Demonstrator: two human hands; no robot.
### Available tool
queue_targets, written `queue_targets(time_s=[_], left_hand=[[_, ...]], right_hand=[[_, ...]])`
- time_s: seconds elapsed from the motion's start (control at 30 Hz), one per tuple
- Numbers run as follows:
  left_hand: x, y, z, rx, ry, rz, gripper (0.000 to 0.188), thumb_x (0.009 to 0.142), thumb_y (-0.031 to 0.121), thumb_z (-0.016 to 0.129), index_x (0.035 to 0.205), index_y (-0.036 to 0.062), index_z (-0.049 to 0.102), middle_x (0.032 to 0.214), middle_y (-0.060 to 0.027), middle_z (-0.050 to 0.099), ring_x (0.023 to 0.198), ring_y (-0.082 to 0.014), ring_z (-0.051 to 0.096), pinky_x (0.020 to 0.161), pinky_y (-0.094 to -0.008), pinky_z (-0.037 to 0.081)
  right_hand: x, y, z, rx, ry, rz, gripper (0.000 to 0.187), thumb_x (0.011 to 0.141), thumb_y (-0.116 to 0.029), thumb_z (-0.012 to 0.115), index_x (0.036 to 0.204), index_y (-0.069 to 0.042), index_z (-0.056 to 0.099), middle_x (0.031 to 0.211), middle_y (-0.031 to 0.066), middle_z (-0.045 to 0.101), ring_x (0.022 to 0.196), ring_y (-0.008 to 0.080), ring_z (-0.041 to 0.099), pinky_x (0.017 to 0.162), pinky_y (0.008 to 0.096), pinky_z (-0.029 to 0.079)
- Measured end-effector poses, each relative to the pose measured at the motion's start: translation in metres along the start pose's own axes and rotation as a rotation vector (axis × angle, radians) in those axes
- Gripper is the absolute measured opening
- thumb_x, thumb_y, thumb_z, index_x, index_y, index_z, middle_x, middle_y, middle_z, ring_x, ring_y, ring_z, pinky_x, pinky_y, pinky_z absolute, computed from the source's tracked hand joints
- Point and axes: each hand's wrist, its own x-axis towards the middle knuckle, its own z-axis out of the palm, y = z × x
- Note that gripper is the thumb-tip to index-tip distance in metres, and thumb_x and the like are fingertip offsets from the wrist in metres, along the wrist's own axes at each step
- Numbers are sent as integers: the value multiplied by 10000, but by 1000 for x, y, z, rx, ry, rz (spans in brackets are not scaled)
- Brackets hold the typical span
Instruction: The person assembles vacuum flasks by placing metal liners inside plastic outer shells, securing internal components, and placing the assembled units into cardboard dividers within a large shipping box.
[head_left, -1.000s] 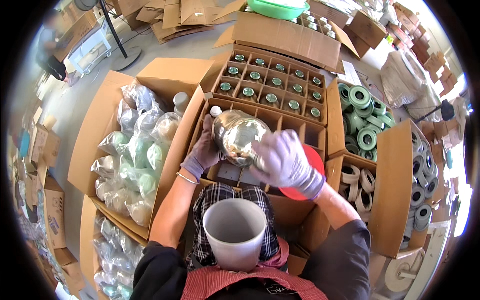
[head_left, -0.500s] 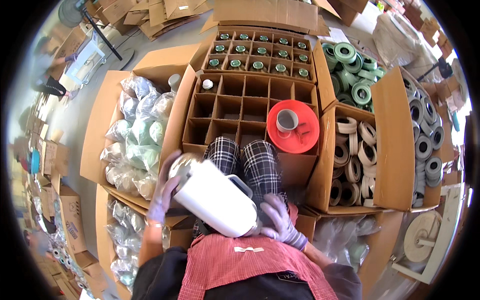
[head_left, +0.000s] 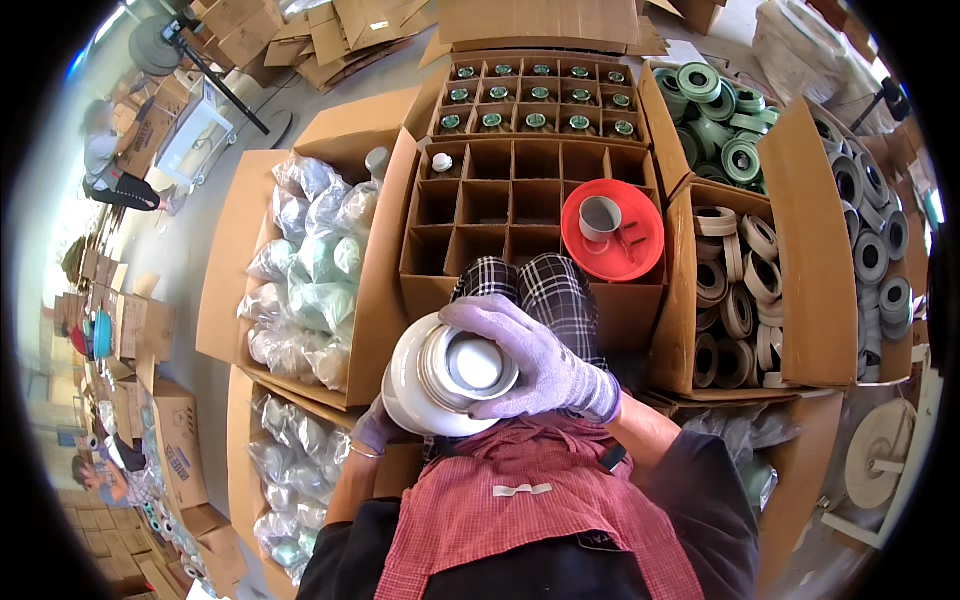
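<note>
A white thermos jug point(head_left: 404, 392) is in front of my lap, with one end turned up toward me. That end has a threaded neck with a rounded white piece point(head_left: 474, 365) inside it. My right hand point(head_left: 535, 355), in a pale purple glove, reaches over the neck from the right, fingers along its far side and thumb on its near side. My gloved left hand point(head_left: 378, 428) holds the jug's lower left side, its fingers mostly hidden behind the body. The jug's handle is out of sight.
Ahead stands a divided carton point(head_left: 430, 282) with a white-capped item point(head_left: 442, 162) and a red plate point(head_left: 590, 262) bearing a grey cup point(head_left: 599, 217). Behind it, another divided carton holds green-topped bottles point(head_left: 536, 122). Plastic-wrapped pieces point(head_left: 320, 260) fill a left carton; beige rings point(head_left: 738, 312) and green rings point(head_left: 740, 158) lie right.
The jug has turned from lying slanted, with its side and handle showing, to having its threaded end face up. My right hand has moved from its lower end onto the neck.
</note>
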Motion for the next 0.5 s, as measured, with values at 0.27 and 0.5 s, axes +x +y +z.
queue_targets(time_s=[0.27, 0.5], left_hand=[[35, -34, 17, -658, 85, -332, 696, 767, 194, 786, 1371, 35, 479, 1246, -144, 603, 1170, -248, 577, 987, -384, 455], [27, -40, 31, -932, 218, -416, 676, 775, 202, 774, 1364, 35, 488, 1208, -150, 617, 1136, -251, 594, 962, -379, 467]], right_hand=[[13, -14, -15, -48, 207, 61, 975, 653, -384, 867, 1419, 22, 420, 1221, 146, 524, 1163, 278, 514, 1029, 379, 391], [30, -34, -11, -233, 457, 143, 790, 646, -370, 838, 1272, 19, 552, 1177, 156, 565, 1078, 281, 576, 947, 369, 448]])
